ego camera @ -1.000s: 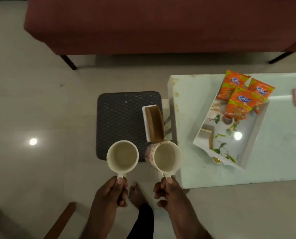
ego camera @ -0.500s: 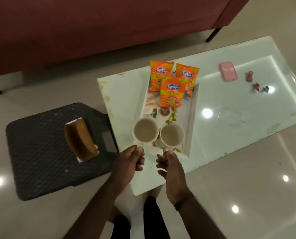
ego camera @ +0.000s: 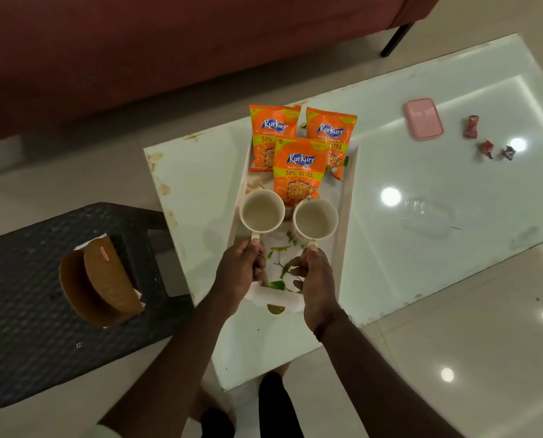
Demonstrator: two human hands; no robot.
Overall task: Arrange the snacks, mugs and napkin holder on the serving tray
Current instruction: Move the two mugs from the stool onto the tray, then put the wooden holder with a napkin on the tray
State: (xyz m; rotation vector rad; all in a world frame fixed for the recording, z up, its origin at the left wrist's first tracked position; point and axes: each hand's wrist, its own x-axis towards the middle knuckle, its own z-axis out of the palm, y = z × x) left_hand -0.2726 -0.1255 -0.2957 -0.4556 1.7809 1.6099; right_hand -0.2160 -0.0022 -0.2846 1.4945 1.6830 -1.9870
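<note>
Two cream mugs sit over the middle of the white floral serving tray (ego camera: 347,197). My left hand (ego camera: 237,270) grips the handle of the left mug (ego camera: 261,211); my right hand (ego camera: 316,281) grips the handle of the right mug (ego camera: 315,219). Whether the mugs rest on the tray or hover just above it cannot be told. Three orange snack packets (ego camera: 297,170) lie at the tray's far end. The wooden napkin holder (ego camera: 101,284) with white napkins stands on the dark stool (ego camera: 26,327) to the left.
The tray lies on a white glossy table (ego camera: 422,191). A pink box (ego camera: 423,118) and a few small wrapped sweets (ego camera: 487,148) lie at the table's far right, with a clear plastic lid (ego camera: 428,216) nearer. A red sofa (ego camera: 169,42) stands behind.
Both hands carried the mugs from beside the stool rightward over the table and onto the tray area, then a little further in toward the snack packets.
</note>
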